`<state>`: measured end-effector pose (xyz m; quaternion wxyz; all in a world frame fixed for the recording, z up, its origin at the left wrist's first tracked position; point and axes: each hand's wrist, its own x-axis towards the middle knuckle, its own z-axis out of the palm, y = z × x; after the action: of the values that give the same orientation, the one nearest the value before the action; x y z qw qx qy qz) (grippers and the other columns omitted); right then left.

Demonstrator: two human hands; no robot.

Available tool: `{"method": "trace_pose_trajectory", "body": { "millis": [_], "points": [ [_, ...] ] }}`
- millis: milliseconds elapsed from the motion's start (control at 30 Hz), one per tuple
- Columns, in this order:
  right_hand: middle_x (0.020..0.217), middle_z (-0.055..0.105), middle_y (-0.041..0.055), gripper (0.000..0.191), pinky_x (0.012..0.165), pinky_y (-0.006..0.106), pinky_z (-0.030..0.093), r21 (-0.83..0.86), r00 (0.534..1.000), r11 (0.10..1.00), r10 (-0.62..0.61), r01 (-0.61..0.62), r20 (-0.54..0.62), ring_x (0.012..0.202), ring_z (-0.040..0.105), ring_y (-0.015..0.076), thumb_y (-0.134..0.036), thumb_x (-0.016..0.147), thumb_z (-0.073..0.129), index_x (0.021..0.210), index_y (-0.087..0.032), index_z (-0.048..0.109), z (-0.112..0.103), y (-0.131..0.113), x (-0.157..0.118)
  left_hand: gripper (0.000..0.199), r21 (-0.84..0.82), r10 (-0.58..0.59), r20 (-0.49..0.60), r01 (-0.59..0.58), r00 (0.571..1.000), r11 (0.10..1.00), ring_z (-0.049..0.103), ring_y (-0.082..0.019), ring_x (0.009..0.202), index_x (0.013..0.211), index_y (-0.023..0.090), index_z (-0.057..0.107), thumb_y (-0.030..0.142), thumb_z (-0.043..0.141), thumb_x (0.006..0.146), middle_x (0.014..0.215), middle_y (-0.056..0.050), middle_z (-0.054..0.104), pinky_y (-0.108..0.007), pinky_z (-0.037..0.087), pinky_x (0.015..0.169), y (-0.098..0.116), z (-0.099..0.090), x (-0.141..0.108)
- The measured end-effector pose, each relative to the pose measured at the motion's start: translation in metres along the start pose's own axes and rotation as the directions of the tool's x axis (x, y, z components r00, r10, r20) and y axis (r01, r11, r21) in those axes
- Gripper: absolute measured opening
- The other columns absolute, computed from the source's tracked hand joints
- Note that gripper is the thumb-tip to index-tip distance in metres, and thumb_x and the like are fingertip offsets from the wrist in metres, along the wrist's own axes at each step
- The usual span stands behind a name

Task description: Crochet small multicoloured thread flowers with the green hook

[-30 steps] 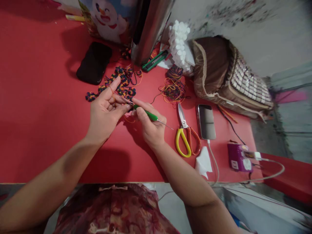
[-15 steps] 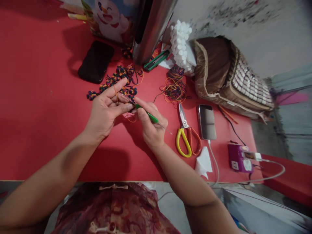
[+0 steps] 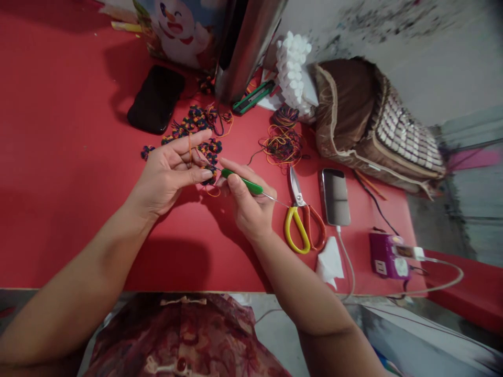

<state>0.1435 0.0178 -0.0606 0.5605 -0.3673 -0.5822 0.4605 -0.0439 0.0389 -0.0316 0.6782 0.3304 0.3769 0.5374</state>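
Note:
A small piece of dark multicolour crochet [image 3: 208, 176] is pinched by my left hand [image 3: 167, 173], thumb against the fingers. Orange yarn [image 3: 190, 148] loops round that hand's raised index finger. My right hand [image 3: 251, 199] grips a crochet hook [image 3: 251, 185] by its green handle, and its thin metal tip points left to the crochet piece. The hook's other metal end sticks out to the right. Beyond my left hand lie several crocheted clusters [image 3: 192, 121] in navy, orange and pink. A tangle of multicolour yarn [image 3: 283, 144] rests to the right of them.
Scissors [image 3: 299, 209] with yellow and red handles lie right of my right hand, beside a charging phone [image 3: 335, 196]. A black phone [image 3: 156, 99], a green box cutter [image 3: 253, 98] and a metal post [image 3: 247, 47] stand farther back. A brown bag [image 3: 369, 120] sits at right.
My right hand has moved slightly right, drawing the hook away from my left hand, so more of the green handle shows. The left hand still pinches the crochet piece.

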Motion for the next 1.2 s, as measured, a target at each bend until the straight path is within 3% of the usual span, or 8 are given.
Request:
{"method": "trace_pose_trajectory", "body": {
  "millis": [300, 600, 800, 1200],
  "points": [
    [0.093, 0.083, 0.0008, 0.027, 0.074, 0.035, 0.064, 0.049, 0.999, 0.998, 0.032, -0.031, -0.021, 0.072, 0.071, 0.0148, -0.047, 0.107, 0.074, 0.128, -0.035, 0.087, 0.0, -0.004, 0.001, 0.057, 0.107, 0.096, 0.0, -0.095, 0.995, 0.99, 0.071, -0.014, 0.076, 0.126, 0.026, 0.086, 0.008, 0.095, 0.072, 0.086, 0.001, 0.072, -0.027, 0.065, 0.078, -0.001, -0.005, 0.002],
    [0.094, 0.083, 0.0019, 0.029, 0.074, 0.036, 0.065, 0.02, 0.999, 0.999, 0.027, -0.026, -0.027, 0.073, 0.071, 0.0158, -0.049, 0.108, 0.072, 0.129, -0.034, 0.086, -0.001, 0.0, -0.001, 0.056, 0.052, 0.066, -0.009, -0.065, 0.998, 0.997, 0.068, -0.012, 0.074, 0.119, 0.031, 0.089, 0.009, 0.099, 0.068, 0.084, 0.002, 0.072, -0.025, 0.065, 0.077, 0.001, -0.004, 0.002],
    [0.093, 0.082, 0.0021, 0.028, 0.072, 0.035, 0.065, -0.029, 0.999, 0.999, -0.015, 0.014, -0.033, 0.073, 0.071, 0.0156, -0.049, 0.107, 0.072, 0.127, -0.034, 0.086, -0.002, -0.002, 0.001, 0.055, 0.08, 0.079, 0.012, -0.08, 0.997, 0.994, 0.069, -0.014, 0.077, 0.121, 0.032, 0.088, 0.011, 0.098, 0.072, 0.088, 0.001, 0.074, -0.032, 0.065, 0.082, 0.002, -0.007, 0.002],
    [0.09, 0.082, 0.0011, 0.023, 0.073, 0.034, 0.063, -0.062, 0.994, 0.992, -0.108, 0.107, -0.009, 0.073, 0.071, 0.0154, -0.04, 0.109, 0.072, 0.126, -0.035, 0.087, -0.005, -0.009, 0.004, 0.054, 0.115, 0.109, 0.017, -0.11, 0.994, 0.987, 0.067, -0.014, 0.08, 0.121, 0.032, 0.089, 0.015, 0.099, 0.072, 0.089, 0.0, 0.073, -0.027, 0.064, 0.08, 0.006, -0.006, 0.0]
  ]
}}
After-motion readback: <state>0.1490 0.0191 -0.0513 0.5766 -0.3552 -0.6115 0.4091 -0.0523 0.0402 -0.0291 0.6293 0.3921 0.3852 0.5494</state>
